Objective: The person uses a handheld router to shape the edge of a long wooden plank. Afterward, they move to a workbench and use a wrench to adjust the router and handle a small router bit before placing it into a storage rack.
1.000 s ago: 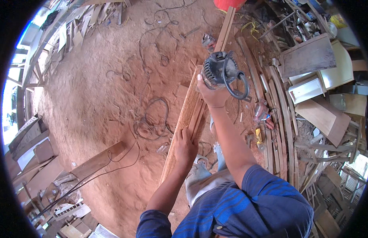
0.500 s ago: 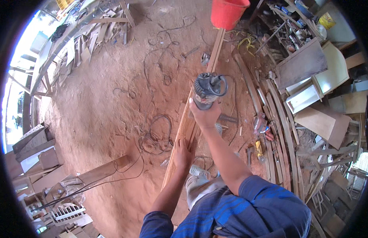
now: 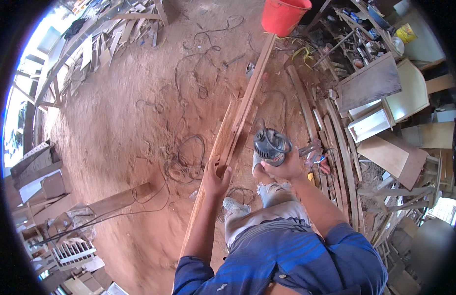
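Note:
A black, ribbed, corded trim router (image 3: 270, 146) is in my right hand (image 3: 286, 166), whose fingers are wrapped round its body. It is held off the wood, to the right of a long wooden board (image 3: 238, 129) that runs from the lower left up to the far middle. My left hand (image 3: 217, 178) grips the board partway along, fingers over its top and thumb on its right side. A lighter, rough-faced timber (image 3: 219, 140) lies along the board's left side. The underside of the router is hidden from view.
A red bucket (image 3: 285, 17) stands at the board's far end. Loose black cable (image 3: 188, 152) coils on the dirt floor to the left. Long planks (image 3: 342, 147) and another red-and-black power tool (image 3: 317, 156) lie at right. Cabinet pieces (image 3: 397, 155) and scrap wood (image 3: 120, 37) are piled around.
My right hand has lifted the router off the board and brought it right and nearer to me. My left hand has slid slightly forward on the board, its thumb now spread out.

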`<move>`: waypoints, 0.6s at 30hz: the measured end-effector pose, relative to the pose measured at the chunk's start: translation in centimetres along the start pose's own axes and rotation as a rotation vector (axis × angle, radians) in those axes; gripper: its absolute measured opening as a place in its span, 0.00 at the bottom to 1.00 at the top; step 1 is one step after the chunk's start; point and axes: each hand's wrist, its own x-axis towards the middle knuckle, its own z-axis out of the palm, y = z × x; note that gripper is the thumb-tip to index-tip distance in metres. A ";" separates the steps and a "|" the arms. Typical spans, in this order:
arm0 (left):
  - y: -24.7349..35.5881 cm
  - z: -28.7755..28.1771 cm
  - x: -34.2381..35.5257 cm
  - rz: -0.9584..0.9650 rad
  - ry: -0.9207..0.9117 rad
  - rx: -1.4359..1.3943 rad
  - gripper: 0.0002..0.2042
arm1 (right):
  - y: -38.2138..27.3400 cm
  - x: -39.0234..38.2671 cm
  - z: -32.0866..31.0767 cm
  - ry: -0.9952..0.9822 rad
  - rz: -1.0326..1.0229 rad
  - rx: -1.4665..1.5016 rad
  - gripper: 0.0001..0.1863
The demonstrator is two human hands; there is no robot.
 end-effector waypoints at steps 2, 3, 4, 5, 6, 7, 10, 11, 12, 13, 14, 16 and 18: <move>0.1 0.4 0.1 0.059 0.058 0.035 0.26 | 2.1 -1.4 -1.6 -0.057 0.002 -0.153 0.33; 0.7 0.2 0.2 0.110 0.087 0.023 0.24 | 2.1 -1.7 -2.0 -0.122 -0.009 -0.215 0.33; 1.1 -0.2 0.3 0.098 0.098 0.026 0.24 | 1.5 -1.7 -2.1 -0.188 -0.029 -0.275 0.34; 1.5 -0.6 0.4 0.210 0.129 0.056 0.22 | 0.9 -1.2 -2.3 -0.232 -0.099 -0.237 0.35; 2.1 -0.9 0.5 0.327 0.151 0.081 0.20 | 1.2 -1.4 -2.5 -0.239 -0.097 -0.239 0.35; 3.4 -1.1 0.5 0.321 0.154 0.078 0.20 | 1.7 -1.6 -2.8 -0.238 -0.205 -0.343 0.35; 6.7 -0.5 -0.7 -0.088 -0.150 -0.808 0.16 | 1.7 -2.4 -3.0 -0.276 -0.302 -0.489 0.36; 7.2 -0.3 -1.2 -0.170 -0.210 -0.844 0.15 | 1.4 -2.5 -3.0 -0.302 -0.289 -0.538 0.37; 7.8 0.0 -1.3 -0.241 -0.270 -0.879 0.13 | 1.1 -2.5 -3.0 -0.303 -0.303 -0.538 0.37; 8.2 0.5 -1.9 -0.269 -0.217 -1.008 0.11 | 0.8 -2.7 -3.1 -0.306 -0.325 -0.528 0.37; 8.4 0.5 -2.5 -0.258 -0.213 -1.009 0.11 | 0.6 -3.1 -3.2 -0.308 -0.345 -0.519 0.37; 8.7 0.4 -3.6 -0.445 -0.242 -1.053 0.09 | 0.0 -3.7 -3.8 -0.310 -0.325 -0.505 0.38; 9.2 0.9 -4.2 -0.340 -0.220 -1.107 0.09 | -0.9 -4.3 -4.6 -0.310 -0.364 -0.573 0.38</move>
